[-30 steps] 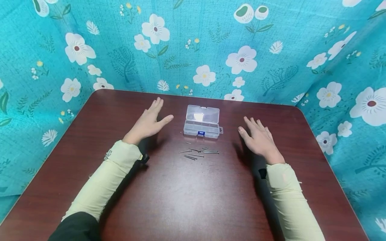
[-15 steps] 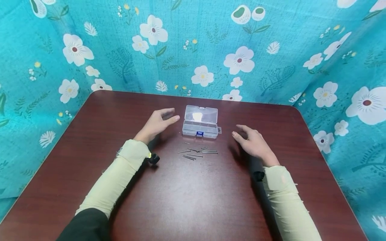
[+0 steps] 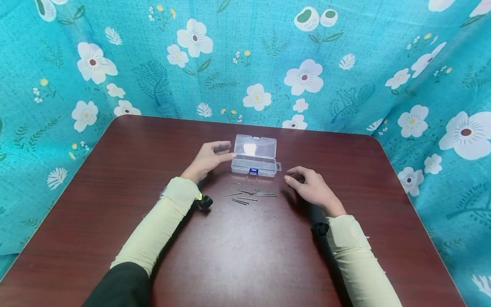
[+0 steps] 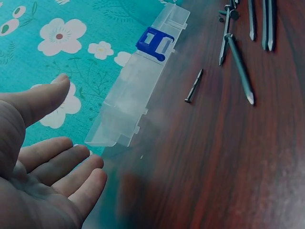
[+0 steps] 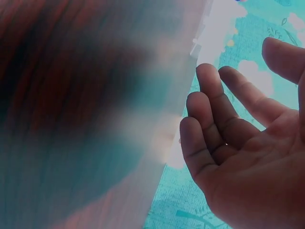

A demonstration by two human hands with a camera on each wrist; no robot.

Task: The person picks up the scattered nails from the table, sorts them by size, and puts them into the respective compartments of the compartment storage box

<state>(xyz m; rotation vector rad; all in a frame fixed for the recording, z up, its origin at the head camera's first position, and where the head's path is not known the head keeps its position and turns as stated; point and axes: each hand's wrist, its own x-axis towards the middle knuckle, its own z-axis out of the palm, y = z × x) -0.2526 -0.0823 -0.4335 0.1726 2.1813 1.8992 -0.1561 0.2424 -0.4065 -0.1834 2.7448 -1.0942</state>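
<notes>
A clear plastic compartment box (image 3: pixel 241 169) with a blue latch (image 3: pixel 254 171) stands on the table, its lid (image 3: pixel 264 147) raised at the back. At its left end is my left hand (image 3: pixel 207 161), thumb and fingers spread apart and holding nothing; the left wrist view shows the fingertips (image 4: pixel 97 162) close to the box's end, and whether they touch cannot be told. My right hand (image 3: pixel 312 187) hovers right of the box, fingers loosely bent around nothing. In front of the box lie several metal nails (image 3: pixel 247 198), among them a small one (image 4: pixel 194 86) apart from the others.
The dark reddish-brown table (image 3: pixel 238 256) has rounded far corners. A turquoise floral curtain (image 3: pixel 230 64) hangs directly behind its far edge and along the sides. A hanging tab (image 3: pixel 278 166) sticks out at the box's right end.
Both hands have moved inward toward the box, the left one to the right and the right one to the left. Their fingers have bent somewhat. Box and nails stay in place.
</notes>
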